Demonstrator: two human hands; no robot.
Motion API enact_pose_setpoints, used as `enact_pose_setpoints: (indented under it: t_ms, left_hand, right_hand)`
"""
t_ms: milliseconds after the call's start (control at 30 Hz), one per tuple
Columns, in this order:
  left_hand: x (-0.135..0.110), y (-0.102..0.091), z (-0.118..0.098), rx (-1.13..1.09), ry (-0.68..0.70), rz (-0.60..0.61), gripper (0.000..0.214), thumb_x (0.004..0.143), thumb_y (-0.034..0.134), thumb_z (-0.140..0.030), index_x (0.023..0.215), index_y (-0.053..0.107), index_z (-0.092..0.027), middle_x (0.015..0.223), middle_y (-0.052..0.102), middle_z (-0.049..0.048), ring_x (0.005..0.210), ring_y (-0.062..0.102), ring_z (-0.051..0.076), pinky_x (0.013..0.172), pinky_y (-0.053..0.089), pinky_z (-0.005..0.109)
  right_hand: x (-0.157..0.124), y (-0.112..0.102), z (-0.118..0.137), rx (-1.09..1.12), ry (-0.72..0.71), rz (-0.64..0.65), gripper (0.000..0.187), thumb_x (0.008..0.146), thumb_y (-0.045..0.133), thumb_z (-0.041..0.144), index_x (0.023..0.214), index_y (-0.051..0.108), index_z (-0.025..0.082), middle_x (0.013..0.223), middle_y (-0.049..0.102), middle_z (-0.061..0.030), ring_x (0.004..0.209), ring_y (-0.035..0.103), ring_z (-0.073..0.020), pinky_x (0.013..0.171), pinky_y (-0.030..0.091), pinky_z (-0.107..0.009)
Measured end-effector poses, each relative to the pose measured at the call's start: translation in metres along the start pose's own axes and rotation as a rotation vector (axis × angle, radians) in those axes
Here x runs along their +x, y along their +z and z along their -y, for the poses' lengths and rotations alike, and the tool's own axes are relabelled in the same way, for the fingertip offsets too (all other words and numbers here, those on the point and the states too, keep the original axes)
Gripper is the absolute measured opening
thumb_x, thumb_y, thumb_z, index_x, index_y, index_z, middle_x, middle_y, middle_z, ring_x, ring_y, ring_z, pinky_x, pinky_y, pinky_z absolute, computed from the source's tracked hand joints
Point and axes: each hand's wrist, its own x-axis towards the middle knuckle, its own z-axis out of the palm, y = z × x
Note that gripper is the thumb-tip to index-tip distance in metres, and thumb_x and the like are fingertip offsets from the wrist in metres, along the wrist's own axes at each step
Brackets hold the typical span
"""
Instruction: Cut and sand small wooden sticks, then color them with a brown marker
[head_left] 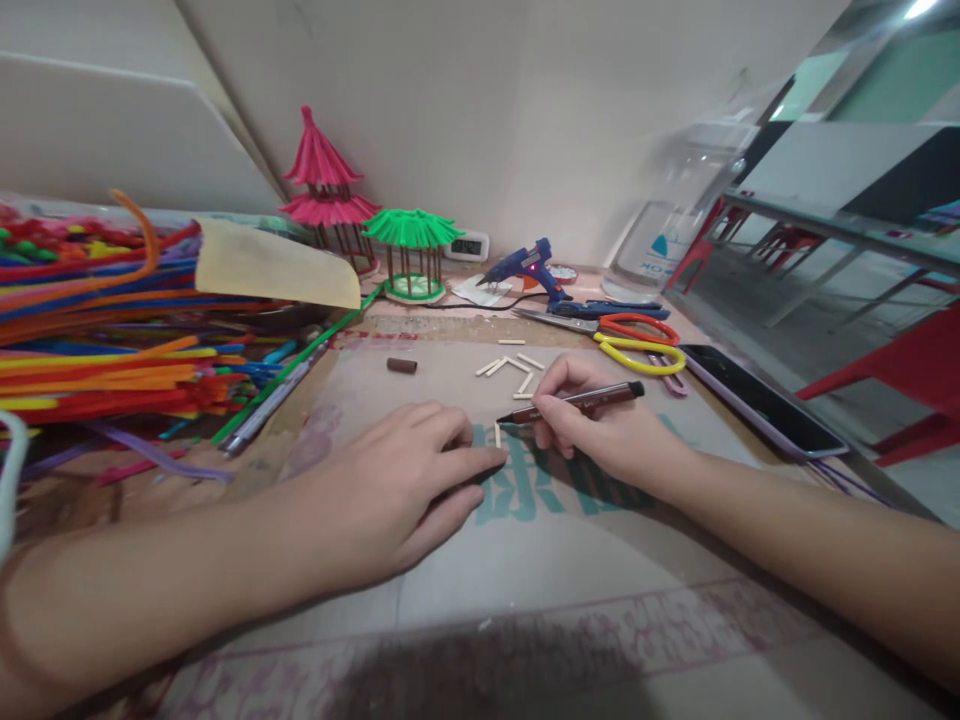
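A brown marker [585, 400] is gripped by my right hand [581, 415], thumb and fingers closed round its barrel. Its dark tip meets the upper end of a short pale wooden stick [497, 436]. My left hand [412, 465] lies low over the board, with its index finger stretched out to the stick's lower end and the thumb apart from it. Several similar short sticks [517, 378] lie loose just beyond the marker. The brown marker cap [402, 366] rests by itself, farther off to the left.
Bundles of coloured pipe cleaners [112, 330] fill the left side. Behind stand a pink-roofed model [330, 195] and a green-roofed model [415, 250]. A blue glue gun [525, 265], scissors [637, 340], a phone [757, 400] and a clear plastic bottle [660, 235] stand or lie toward the right.
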Motion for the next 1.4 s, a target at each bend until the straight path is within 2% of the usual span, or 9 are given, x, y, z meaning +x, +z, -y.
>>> enact_pose_setpoints:
  t_ms: [300,700,933,1400]
  left_hand:
    - [0.0022,-0.0004,-0.0001,0.0,0.009,-0.009,0.036,0.103,0.042,-0.031,0.131,0.065,-0.023,0.101,0.059,0.009,0.096,0.056,0.024,0.086,0.048,0.04]
    - [0.0008,-0.0007,-0.0002,0.003,0.012,-0.012,0.035,0.103,0.043,-0.03,0.13,0.065,-0.023,0.1,0.059,0.0088,0.094,0.057,0.024,0.085,0.048,0.04]
    - [0.0014,-0.0009,-0.0001,0.007,0.008,-0.004,0.035,0.103,0.044,-0.031,0.13,0.065,-0.024,0.1,0.059,0.0086,0.095,0.057,0.024,0.085,0.048,0.04]
    - [0.0018,-0.0001,0.0003,0.01,0.018,-0.011,0.036,0.103,0.043,-0.031,0.131,0.065,-0.023,0.101,0.06,0.0092,0.095,0.056,0.024,0.086,0.048,0.04]
  right_hand:
    - [0.0004,-0.0001,0.0012,0.005,0.036,0.0,0.017,0.089,0.06,0.032,0.081,0.049,0.022,0.06,0.064,0.0026,0.044,0.051,-0.0095,0.045,0.039,-0.022]
    - [-0.0028,-0.0012,-0.001,0.084,0.022,0.082,0.015,0.088,0.06,0.027,0.079,0.049,0.023,0.056,0.063,0.0041,0.046,0.051,-0.0101,0.047,0.038,-0.023]
    - [-0.0003,-0.0007,-0.0006,0.022,0.031,-0.004,0.017,0.09,0.059,0.033,0.082,0.049,0.022,0.058,0.063,0.0039,0.044,0.049,-0.0095,0.045,0.038,-0.022]
    - [-0.0002,-0.0012,-0.002,0.01,0.007,0.005,0.017,0.091,0.059,0.032,0.081,0.05,0.022,0.059,0.062,0.0035,0.045,0.049,-0.0094,0.046,0.037,-0.023]
